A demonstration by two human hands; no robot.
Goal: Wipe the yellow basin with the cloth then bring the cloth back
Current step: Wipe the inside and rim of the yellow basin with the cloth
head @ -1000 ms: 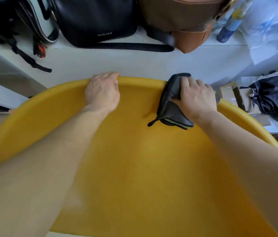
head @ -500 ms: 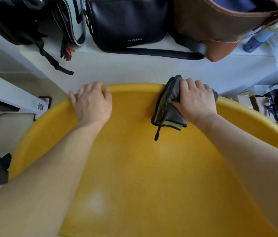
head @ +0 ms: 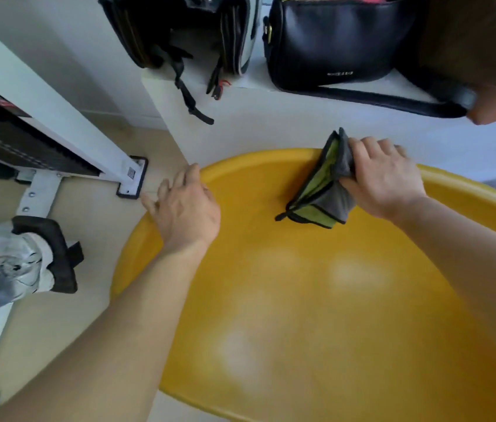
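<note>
A big yellow basin (head: 316, 315) fills the lower right of the head view. My right hand (head: 383, 178) is closed on a folded grey and green cloth (head: 324, 190) and presses it against the far rim and inner wall. My left hand (head: 186, 208) lies over the rim at the far left, fingers spread across the edge, holding the basin.
A white ledge (head: 271, 117) rises just behind the basin, carrying a black backpack (head: 186, 32), a black handbag (head: 338, 44) and a brown bag (head: 484, 56). A white metal frame (head: 58, 123) stands on the beige floor at left. A shoe (head: 24, 266) shows at the left edge.
The view has swung left. My left hand slid left along the rim and its fingers spread. My right hand with the cloth stayed at the far rim, the cloth showing more green.
</note>
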